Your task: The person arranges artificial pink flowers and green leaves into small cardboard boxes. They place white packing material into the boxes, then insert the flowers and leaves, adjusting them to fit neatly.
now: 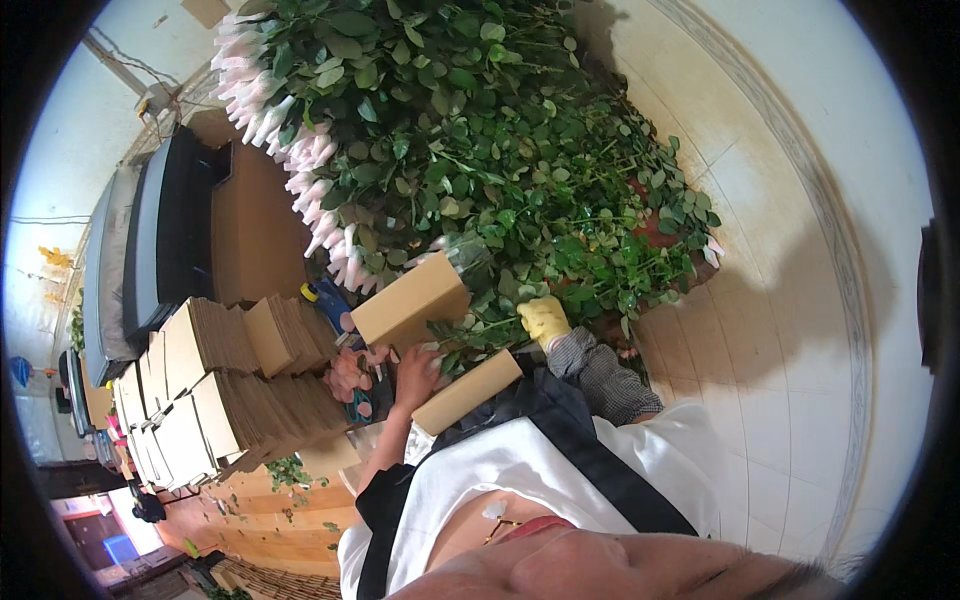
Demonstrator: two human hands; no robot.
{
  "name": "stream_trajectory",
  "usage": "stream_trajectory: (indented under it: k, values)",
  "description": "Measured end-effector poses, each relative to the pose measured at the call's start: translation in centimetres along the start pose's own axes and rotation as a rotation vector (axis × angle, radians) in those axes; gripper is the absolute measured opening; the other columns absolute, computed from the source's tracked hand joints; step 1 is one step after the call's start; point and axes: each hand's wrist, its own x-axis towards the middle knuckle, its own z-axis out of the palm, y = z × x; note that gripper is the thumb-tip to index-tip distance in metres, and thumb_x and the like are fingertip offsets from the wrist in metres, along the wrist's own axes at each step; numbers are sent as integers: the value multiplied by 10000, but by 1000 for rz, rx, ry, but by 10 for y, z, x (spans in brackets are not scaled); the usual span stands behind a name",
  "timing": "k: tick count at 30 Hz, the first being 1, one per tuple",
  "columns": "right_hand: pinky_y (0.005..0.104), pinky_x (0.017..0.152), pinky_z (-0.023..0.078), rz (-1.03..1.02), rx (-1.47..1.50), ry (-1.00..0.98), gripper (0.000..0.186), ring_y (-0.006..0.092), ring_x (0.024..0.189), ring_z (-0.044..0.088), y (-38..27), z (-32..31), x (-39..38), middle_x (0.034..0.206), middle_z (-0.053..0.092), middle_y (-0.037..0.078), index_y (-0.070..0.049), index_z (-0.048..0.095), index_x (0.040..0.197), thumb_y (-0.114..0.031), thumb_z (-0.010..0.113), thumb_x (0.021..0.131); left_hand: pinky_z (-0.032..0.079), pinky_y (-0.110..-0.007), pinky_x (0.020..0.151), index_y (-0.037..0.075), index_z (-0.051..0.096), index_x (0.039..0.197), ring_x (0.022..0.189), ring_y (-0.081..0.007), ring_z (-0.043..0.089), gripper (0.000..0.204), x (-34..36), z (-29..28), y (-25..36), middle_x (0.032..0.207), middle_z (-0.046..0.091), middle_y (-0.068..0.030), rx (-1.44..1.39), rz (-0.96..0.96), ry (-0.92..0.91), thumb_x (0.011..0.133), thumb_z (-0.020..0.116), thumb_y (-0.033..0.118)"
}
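My bare left hand is between two raised brown cardboard panels, its fingers closed; what they hold is hidden among leaves. Whether the far panel and the near panel are one folded piece, I cannot tell. To the right, my right hand, in a yellow glove, is closed around leafy green rose stems. Loose pink petals lie just left of my left hand. Beyond both hands spreads a large heap of leafy stems, with flower heads in pale pink sleeves along its left side.
Stacks of flat brown cardboard stand at the left. A blue tape dispenser sits beside them. Farther back are a large dark lid-like panel and an open brown carton. Pale floor tiles and a wall are at the right.
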Motion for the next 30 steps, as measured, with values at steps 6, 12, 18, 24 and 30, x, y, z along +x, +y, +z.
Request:
stream_trajectory:
  k: [6,12,18,24,30]
  values:
    - [435,589,460,-121,6,144,209,315,639,584,67,87,36,682,588,171,-6,634,712,-97,589,895,441,-476,1010,100,679,1117,1214,-406,519,377,6,3,2,1289,546,-201,-58,-1,-4,742,711,91]
    - [427,610,499,108,76,42,245,318,669,625,34,59,25,706,640,168,-5,650,683,-147,614,879,431,-482,1030,101,669,1145,1232,-418,503,415,-5,9,-11,1301,539,-219,4,-52,-41,733,717,85]
    - [431,961,495,-38,51,-506,375,312,1090,636,14,-35,37,1200,664,164,-48,685,1190,-253,607,886,418,-473,1050,110,669,1156,1250,-415,492,411,0,5,-6,1340,529,-213,-13,13,-23,748,714,85]
    - [372,1083,440,-398,432,54,496,256,1271,561,-47,-203,148,1391,566,173,-24,499,1404,-191,586,944,426,-471,1040,109,673,1148,1243,-410,496,407,3,5,-1,1319,545,-208,-20,5,2,745,728,92]
    - [346,1025,469,-884,603,661,471,245,1203,609,-182,-345,311,1296,634,166,-20,479,1410,-93,578,955,435,-475,1023,89,671,1124,1213,-422,511,390,2,1,4,1301,548,-219,-42,4,-13,738,727,80]
